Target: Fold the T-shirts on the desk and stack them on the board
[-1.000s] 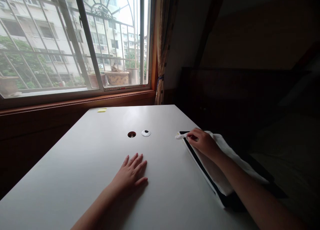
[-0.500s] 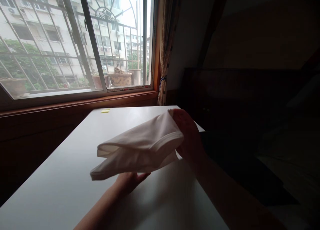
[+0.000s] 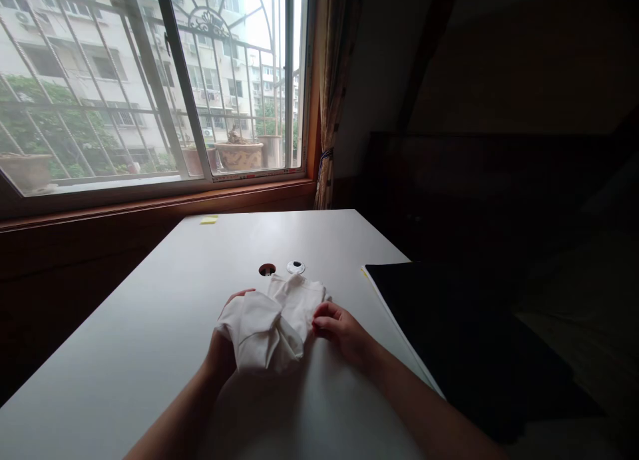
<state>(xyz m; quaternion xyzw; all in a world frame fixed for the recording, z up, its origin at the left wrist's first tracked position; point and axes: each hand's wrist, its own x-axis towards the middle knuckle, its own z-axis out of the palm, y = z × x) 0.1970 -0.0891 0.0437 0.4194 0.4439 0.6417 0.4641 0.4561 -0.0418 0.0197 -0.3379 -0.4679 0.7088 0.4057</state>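
Observation:
A crumpled white cloth (image 3: pixel 259 330) is bunched up over the white table, its far part reaching toward a round hole in the tabletop. My left hand (image 3: pixel 223 340) is under and around the cloth's left side, with the fingertips showing at its upper left edge. At the right edge of the cloth, my right hand (image 3: pixel 335 327) is closed, thumb and fingers pinching the fabric.
The white table (image 3: pixel 124 353) has a round hole (image 3: pixel 267 269) with a round white cap (image 3: pixel 295 267) beside it. A yellow note (image 3: pixel 208 220) lies at the far left corner. Black material (image 3: pixel 449 327) covers the right edge. Behind are a barred window and a curtain (image 3: pixel 327 114).
The cloth has come down and bunched up nearer to me. My right hand has moved down and left, and my left hand now wraps the cloth's left side. The hole and cap have come into view.

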